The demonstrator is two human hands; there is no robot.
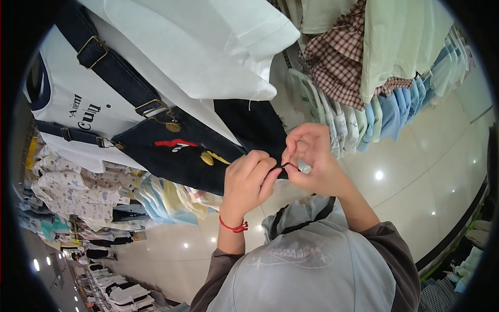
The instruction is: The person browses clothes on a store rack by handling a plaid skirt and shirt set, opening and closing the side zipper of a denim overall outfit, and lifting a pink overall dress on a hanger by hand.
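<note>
Dark overalls (150, 136) with brass buckles and a red-and-yellow motif hang over a white T-shirt (65, 106) with black lettering. My left hand (250, 179), wearing a red cord bracelet (232, 224), is closed in a pinch at the lower part of the overalls. Close beside it, my right hand (312, 158) also pinches, thumb against fingers. A short thin black cord (281, 166) runs between the fingertips of both hands. Whether it is joined to the overalls is hidden by my fingers.
A white shirt sleeve (244, 47) hangs above my hands. Racks of blue shirts (392, 112) and a checked garment (338, 54) stand to the upper right. Patterned children's clothes (78, 190) hang at left. Shiny floor tiles (400, 182) stretch below.
</note>
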